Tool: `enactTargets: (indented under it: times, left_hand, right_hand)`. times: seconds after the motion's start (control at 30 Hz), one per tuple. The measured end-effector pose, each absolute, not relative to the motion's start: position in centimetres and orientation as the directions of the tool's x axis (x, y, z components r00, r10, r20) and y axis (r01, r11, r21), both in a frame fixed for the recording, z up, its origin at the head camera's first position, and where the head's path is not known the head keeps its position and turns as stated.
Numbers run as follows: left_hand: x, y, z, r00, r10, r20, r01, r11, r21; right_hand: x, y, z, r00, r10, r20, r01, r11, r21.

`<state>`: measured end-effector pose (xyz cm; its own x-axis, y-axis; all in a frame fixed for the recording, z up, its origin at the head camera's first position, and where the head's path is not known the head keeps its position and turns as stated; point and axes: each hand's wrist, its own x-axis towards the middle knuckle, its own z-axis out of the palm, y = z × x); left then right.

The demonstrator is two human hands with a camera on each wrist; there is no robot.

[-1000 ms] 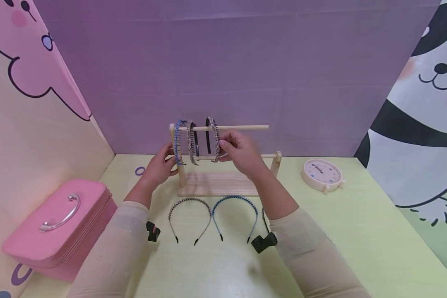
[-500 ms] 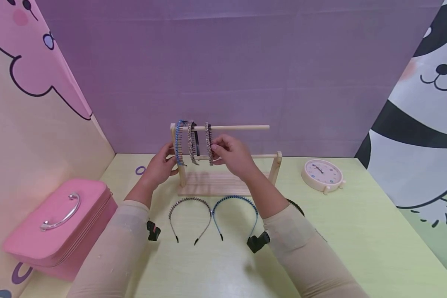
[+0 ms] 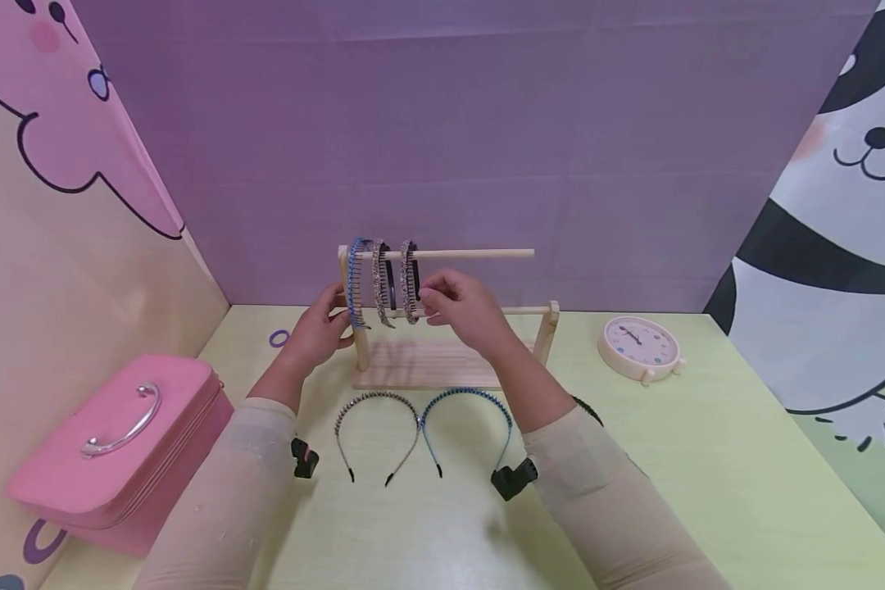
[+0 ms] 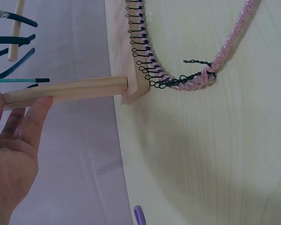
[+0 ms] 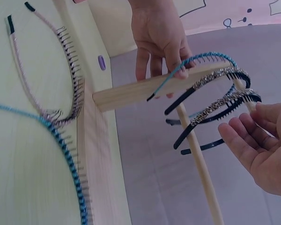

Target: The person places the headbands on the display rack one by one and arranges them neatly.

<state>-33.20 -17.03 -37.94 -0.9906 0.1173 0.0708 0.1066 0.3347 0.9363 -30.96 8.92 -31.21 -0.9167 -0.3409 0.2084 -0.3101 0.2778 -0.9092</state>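
On a wooden rack point(image 3: 428, 365), three beaded headbands hang from the upper bar: a blue one point(image 3: 351, 279) by the post, then a sparkly silver-and-black one point(image 3: 378, 287) and a similar one point(image 3: 406, 283) farther right. My left hand point(image 3: 315, 328) grips the rack's left post point(image 4: 89, 89) between thumb and fingers. My right hand point(image 3: 465, 307) is beside the rightmost headband, its fingers loosely bent and fingertips right at the band's edge. In the right wrist view, the palm of the right hand point(image 5: 267, 145) shows, with nothing in it.
A pinkish headband point(image 3: 376, 395) and a blue one point(image 3: 465, 390) lie on the table before the rack. A black headband point(image 3: 588, 410) is mostly hidden under the right forearm. A pink case point(image 3: 118, 451) stands at left, a round clock point(image 3: 637, 348) at right.
The rightmost headband has slid left along the bar, closer to the other two, and turned slightly. My right hand moved left with it; the left hand stayed on the post.
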Motion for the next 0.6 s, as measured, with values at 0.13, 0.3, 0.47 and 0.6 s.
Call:
enactTargets:
  times: [0.13,0.3,0.47,0.6]
  left_hand:
    - [-33.3,-16.9,-37.9,-0.991,0.115,0.074,0.108,0.329,0.938]
    - [-33.3,-17.2,-37.8,-0.992,0.109,0.07,0.103,0.328,0.939]
    - [-33.2,-17.4,-37.8,-0.993,0.109,0.055,0.088,0.33,0.94]
    - [-33.0,-17.5,-37.7,-0.994,0.103,0.048,0.081,0.337,0.938]
  right_hand:
    - [-30.7,10.2,-31.5,-0.923,-0.331,0.197,-0.305,0.316,-0.898]
    - [-30.4,12.0,-32.1,-0.931,-0.318,0.179,-0.297,0.375,-0.878]
    - [-29.9,14.2,-32.9,-0.944,-0.298,0.139,-0.263,0.429,-0.864]
    - [-29.3,16.0,-33.5,-0.949,-0.294,0.114,-0.24,0.44,-0.866]
